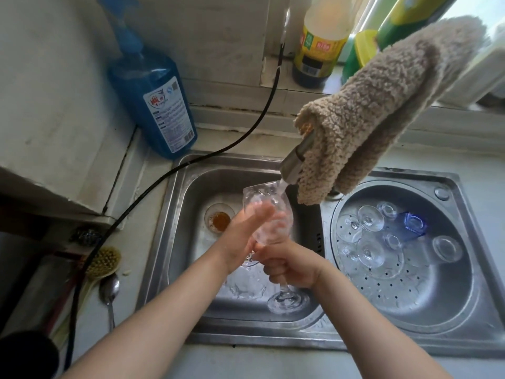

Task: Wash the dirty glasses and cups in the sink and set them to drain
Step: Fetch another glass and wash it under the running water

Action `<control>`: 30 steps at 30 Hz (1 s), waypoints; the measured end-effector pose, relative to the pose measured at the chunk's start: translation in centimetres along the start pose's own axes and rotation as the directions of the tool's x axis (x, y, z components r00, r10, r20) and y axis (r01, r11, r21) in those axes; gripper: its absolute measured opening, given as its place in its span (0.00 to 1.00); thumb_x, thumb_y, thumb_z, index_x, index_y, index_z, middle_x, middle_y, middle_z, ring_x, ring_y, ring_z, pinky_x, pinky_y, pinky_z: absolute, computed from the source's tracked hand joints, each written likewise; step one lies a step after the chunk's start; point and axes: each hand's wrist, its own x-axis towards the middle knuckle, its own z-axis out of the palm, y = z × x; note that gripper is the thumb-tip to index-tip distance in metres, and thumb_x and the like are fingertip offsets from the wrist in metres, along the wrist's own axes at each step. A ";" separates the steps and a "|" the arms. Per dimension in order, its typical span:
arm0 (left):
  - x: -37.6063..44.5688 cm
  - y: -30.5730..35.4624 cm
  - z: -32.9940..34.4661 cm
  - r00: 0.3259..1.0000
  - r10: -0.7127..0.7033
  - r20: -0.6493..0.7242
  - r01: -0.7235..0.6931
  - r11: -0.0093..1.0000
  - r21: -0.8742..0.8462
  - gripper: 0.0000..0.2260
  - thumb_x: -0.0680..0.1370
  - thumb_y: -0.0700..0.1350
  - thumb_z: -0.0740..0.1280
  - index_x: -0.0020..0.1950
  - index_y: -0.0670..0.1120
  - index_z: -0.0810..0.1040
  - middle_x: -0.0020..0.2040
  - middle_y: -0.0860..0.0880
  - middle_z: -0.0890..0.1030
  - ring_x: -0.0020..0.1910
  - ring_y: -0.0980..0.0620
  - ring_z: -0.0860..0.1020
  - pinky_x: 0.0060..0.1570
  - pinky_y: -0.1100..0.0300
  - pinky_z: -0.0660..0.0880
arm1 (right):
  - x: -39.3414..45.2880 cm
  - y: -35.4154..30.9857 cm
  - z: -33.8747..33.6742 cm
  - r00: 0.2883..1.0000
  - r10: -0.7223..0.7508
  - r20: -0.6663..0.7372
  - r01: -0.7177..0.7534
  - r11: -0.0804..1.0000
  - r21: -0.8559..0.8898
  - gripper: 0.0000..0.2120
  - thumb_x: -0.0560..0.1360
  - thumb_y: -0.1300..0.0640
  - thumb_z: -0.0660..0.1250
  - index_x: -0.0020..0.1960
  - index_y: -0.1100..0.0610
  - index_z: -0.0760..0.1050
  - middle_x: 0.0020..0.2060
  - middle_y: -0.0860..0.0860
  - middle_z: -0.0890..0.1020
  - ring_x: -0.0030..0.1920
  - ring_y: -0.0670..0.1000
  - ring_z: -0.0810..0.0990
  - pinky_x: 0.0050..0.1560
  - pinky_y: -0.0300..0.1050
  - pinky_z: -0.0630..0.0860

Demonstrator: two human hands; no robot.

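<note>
Right hand [289,265] around stem, wine glass [269,214] mouth toward tap [293,162].

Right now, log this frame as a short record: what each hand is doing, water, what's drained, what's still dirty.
left hand: left hand, fingers straight, rubs the bowl of the wine glass
right hand: right hand grips the stem of the same glass
water: runs from the tap into the tilted glass
tap: beige cloth draped over it
drained: several clear glasses and a blue glass in the round perforated basin
still dirty: small glass with brown residue in the left basin
</note>
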 end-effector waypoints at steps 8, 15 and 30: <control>1.0 -0.9 4.0 0.838 0.085 -0.538 -0.051 0.996 0.077 0.31 0.65 0.54 0.79 0.60 0.42 0.72 0.49 0.46 0.82 0.43 0.55 0.82 0.40 0.63 0.76 | 2.2 2.7 3.3 0.487 -0.548 -0.680 0.070 0.801 -0.595 0.16 0.71 0.51 0.70 0.52 0.49 0.65 0.38 0.45 0.79 0.38 0.45 0.79 0.39 0.45 0.75; 0.5 1.4 0.5 0.984 0.022 -0.179 -0.012 0.998 0.061 0.41 0.52 0.65 0.80 0.57 0.44 0.78 0.51 0.46 0.83 0.51 0.48 0.81 0.57 0.50 0.75 | 0.3 0.8 1.4 0.881 -0.255 -0.398 0.161 0.953 -0.257 0.11 0.72 0.57 0.71 0.37 0.54 0.69 0.22 0.46 0.66 0.22 0.45 0.61 0.23 0.38 0.58; -2.0 0.0 -0.6 0.971 0.198 -0.136 -0.103 0.855 0.509 0.32 0.60 0.41 0.82 0.59 0.51 0.72 0.54 0.53 0.81 0.54 0.57 0.81 0.51 0.62 0.78 | -1.1 -0.2 -0.9 0.784 -0.491 -0.380 0.200 0.779 -0.595 0.20 0.67 0.64 0.75 0.57 0.53 0.76 0.52 0.49 0.83 0.54 0.50 0.81 0.56 0.43 0.77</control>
